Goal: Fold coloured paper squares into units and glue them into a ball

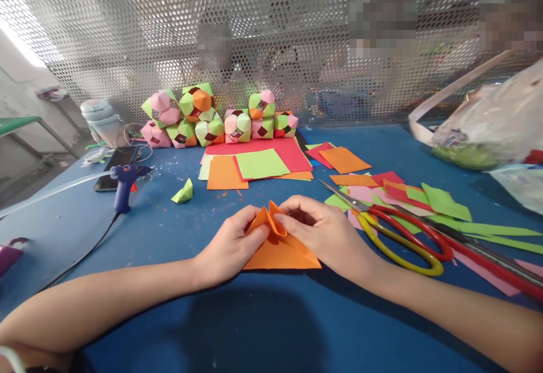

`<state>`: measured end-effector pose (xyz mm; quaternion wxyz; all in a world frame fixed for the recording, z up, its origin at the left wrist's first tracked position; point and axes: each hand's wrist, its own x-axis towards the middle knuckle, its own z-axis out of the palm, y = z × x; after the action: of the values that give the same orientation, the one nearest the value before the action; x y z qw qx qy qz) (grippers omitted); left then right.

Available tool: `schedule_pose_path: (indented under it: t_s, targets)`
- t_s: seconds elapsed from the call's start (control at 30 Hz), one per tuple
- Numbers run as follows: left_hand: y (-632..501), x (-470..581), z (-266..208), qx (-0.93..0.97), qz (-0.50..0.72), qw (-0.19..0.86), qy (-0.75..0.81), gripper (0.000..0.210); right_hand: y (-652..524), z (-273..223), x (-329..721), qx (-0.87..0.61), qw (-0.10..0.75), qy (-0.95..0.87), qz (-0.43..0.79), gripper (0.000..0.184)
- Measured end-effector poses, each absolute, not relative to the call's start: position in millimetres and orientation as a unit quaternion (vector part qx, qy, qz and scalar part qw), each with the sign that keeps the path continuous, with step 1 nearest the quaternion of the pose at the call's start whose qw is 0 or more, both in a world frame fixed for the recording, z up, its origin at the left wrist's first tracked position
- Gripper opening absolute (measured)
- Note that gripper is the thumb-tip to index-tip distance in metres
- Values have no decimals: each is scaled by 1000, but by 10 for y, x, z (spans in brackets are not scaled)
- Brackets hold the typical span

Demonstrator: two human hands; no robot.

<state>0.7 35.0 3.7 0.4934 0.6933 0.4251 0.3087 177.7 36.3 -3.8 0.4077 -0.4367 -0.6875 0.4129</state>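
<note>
Head cam: mid-fold on orange paper (280, 248), flat on blue table (169, 237) btw both hands. Left hand (231, 245) pinching left edge, fingers shut on paper; right hand (322, 228) pinched on raised flap at top. Paper looks like triangle w/ curled flap, crease not set yet. Next prob needs flap pressed flat, corners lined up. Scissors (399, 234) just right, glue gun (125, 183) well left.

Bright, sharp, edges bowed; upper-left glare

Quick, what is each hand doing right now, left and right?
Left hand: closed, pinching the folded orange paper sheet at its raised flap.
Right hand: closed, pinching the same flap from the other side.
</note>
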Motion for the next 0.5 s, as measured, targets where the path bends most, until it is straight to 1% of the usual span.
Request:
schedule_pose_path:
  t_s: [0.27, 0.37, 0.5]
  targets:
    - [341, 12, 7, 672, 305, 494, 460, 17, 297, 60, 1771, -415, 385, -734, 376, 20]
    - [339, 8, 3, 676, 313, 476, 468, 16, 290, 53, 1760, -410, 376, -770, 313, 11]
    - [341, 9, 14, 677, 323, 448, 486, 16, 303, -9, 1747, -433, 386, -782, 229, 5]
